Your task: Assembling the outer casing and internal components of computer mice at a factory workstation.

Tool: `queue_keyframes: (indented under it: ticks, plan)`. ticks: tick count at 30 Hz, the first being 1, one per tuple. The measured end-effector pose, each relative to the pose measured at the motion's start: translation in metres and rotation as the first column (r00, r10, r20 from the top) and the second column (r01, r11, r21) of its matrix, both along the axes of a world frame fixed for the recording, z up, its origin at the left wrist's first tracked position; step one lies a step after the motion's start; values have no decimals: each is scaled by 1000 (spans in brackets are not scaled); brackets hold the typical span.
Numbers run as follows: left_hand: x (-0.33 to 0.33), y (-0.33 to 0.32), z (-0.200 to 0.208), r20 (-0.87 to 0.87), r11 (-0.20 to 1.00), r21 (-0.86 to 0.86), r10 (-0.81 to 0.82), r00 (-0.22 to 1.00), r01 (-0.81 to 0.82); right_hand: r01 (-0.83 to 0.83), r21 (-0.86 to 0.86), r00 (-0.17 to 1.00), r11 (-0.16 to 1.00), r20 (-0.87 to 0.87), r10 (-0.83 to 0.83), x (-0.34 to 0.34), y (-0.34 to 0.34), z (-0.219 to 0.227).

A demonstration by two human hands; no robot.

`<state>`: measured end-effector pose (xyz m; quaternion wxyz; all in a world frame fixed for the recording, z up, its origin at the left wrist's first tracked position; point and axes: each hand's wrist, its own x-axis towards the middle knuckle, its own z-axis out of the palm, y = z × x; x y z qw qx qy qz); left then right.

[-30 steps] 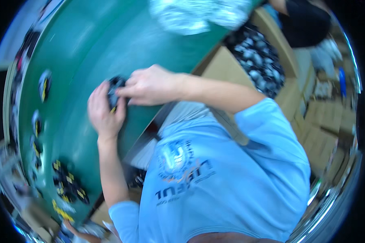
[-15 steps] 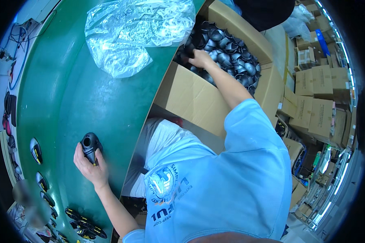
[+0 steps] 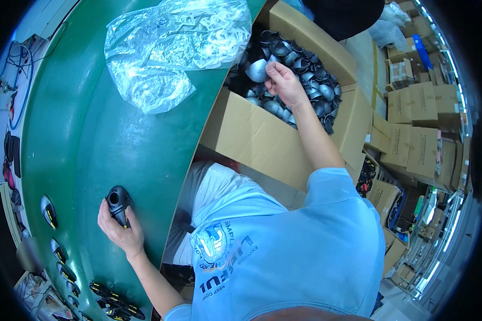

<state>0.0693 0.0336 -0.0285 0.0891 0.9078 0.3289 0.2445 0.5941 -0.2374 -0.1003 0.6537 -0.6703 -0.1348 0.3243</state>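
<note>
My left hand is closed around a dark, rounded plastic housing with a round hole in its top; the housing rests on the green table. My right hand is over the open cardboard carton and pinches a silver-grey curved plastic shell between thumb and fingers. Below it, a heap of similar dark and grey curved shells fills the carton.
A clear plastic bag with white parts lies at the table's far end. Several black, grey and yellow pieces stand along the left side, and more black ones lie at the near edge. Stacked cartons are at the right.
My right hand has risen out of the heap with a grey shell in its fingers. My left hand keeps its hold on the housing.
</note>
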Motion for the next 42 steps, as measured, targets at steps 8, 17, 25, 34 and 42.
queue_keyframes:
  ticks: [8,17,25,34,42]
  plan:
    - [1,0,14,-10,995,-77,-71,997,70,-667,280,728,690,50,684,-122,121,109]
    - [-20,-8,7,124,977,-172,-102,987,123,-948,-285,-273,-140,507,818,-267,301,114]
    - [-23,-7,-4,195,976,-174,-94,976,129,-917,-238,-30,319,840,541,-288,262,81]
    - [-20,-8,-8,246,973,-205,-55,968,107,-913,-394,-220,110,700,679,-283,281,111]
    - [-18,-9,-4,245,975,-212,-16,969,69,-910,72,385,409,516,765,-272,258,100]
